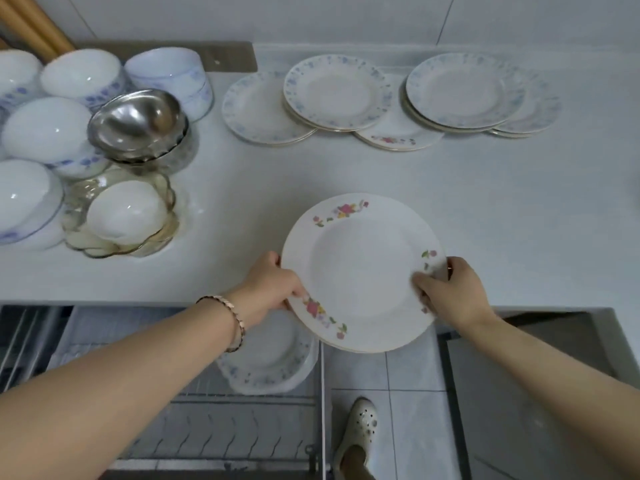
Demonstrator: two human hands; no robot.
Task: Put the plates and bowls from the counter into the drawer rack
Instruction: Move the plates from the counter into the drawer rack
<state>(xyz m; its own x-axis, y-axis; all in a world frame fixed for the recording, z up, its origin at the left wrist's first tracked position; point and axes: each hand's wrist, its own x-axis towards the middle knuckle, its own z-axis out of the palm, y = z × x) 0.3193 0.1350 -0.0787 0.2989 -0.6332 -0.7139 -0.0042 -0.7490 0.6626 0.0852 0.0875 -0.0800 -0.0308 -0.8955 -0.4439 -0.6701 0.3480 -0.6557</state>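
Both hands grip flowered plate stack (360,271) at counter (485,209) front edge: left hand (268,287) clasps left rim, right hand (446,289) clasps right rim. Stack overhangs drawer rack (214,424).

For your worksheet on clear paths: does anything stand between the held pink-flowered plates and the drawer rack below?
Nothing visible blocks the white pink-flowered plates. The wire drawer rack lies open below them, holding only blue-patterned plates at its back.

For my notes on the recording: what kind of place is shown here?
Most likely a home kitchen: a white counter crowded with bowls and plates, a pull-out wire drawer rack below it, and both hands holding a flowered plate.
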